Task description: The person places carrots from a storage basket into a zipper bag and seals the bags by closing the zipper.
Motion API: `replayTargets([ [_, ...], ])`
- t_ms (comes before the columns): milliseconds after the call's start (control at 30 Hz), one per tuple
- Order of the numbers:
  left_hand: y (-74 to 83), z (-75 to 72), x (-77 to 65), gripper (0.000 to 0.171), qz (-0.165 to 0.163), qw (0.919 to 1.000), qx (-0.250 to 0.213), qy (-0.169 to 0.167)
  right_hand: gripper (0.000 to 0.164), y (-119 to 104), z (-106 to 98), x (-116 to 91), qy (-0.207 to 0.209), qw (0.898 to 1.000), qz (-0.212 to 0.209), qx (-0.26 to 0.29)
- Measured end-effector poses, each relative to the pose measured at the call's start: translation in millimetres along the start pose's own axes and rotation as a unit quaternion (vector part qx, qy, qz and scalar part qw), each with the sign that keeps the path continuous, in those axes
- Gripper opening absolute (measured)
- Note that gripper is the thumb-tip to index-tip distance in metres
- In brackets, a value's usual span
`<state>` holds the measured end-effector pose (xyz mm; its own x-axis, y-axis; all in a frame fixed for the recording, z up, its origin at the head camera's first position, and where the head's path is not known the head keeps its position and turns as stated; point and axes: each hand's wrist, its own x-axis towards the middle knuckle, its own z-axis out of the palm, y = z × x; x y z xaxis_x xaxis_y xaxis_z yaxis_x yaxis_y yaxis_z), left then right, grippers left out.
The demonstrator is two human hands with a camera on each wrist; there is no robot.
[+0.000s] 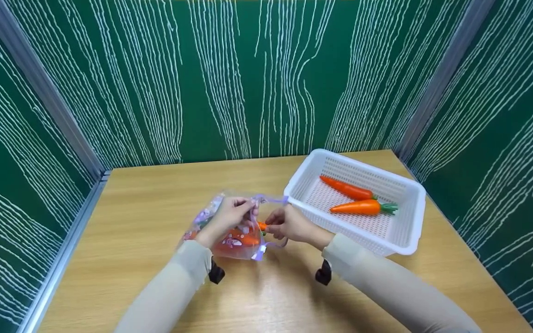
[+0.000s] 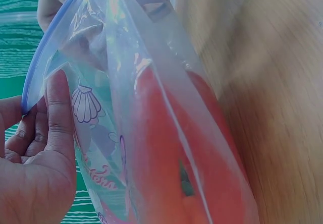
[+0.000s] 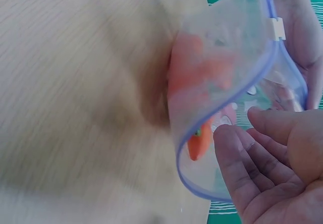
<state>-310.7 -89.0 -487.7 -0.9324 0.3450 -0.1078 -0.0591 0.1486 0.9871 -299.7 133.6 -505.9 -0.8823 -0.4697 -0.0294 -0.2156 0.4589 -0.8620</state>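
Note:
A clear zip bag [image 1: 241, 253] with a purple rim and printed shells lies on its side, its mouth spread toward the right. Orange carrots [image 2: 156, 153] show through its film, and one carrot's end [image 3: 200, 146] with a bit of green appears just inside the mouth. My left hand [image 1: 234, 215] pinches the bag's rim between thumb and fingers. At the mouth is my right hand [image 1: 292, 224], its fingers loosely bent and a gap between thumb and index fingertip. In the right wrist view nothing sits in that gap.
A white perforated basket [image 1: 354, 159] stands to the right, close behind my right hand. Inside it lie a red-orange carrot [image 1: 350, 188] and an orange carrot [image 1: 359, 207] with green leaves. Green walls with white lines border the wooden table [image 1: 146, 203].

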Motion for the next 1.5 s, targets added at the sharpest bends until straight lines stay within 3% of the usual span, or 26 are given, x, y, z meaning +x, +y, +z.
replayTargets([
  [333,-0.5,1.1,-1.2,0.028,-0.001,1.0,-0.003,0.002,0.014,-7,-20,-8,0.015,1.0,0.002,-0.003],
  [567,-0.8,0.7,-0.5,0.029,0.015,0.9997,-0.01,-0.013,0.015,-9,-36,-13,0.03,0.999,0.035,-0.004],
  [700,-0.1,0.2,-0.6,0.028,0.006,0.9998,-0.016,-0.01,0.015,-10,-46,-15,0.037,0.998,0.05,0.0],
  [1200,-0.4,-0.3,-0.8,0.027,0.008,0.9998,-0.014,-0.013,0.018,-6,-74,-22,0.065,0.998,0.017,-0.007],
  [1500,0.3,0.6,-0.9,0.027,0.006,0.9999,-0.008,-0.004,0.022,-1,-92,-26,0.089,0.994,0.033,-0.049],
])
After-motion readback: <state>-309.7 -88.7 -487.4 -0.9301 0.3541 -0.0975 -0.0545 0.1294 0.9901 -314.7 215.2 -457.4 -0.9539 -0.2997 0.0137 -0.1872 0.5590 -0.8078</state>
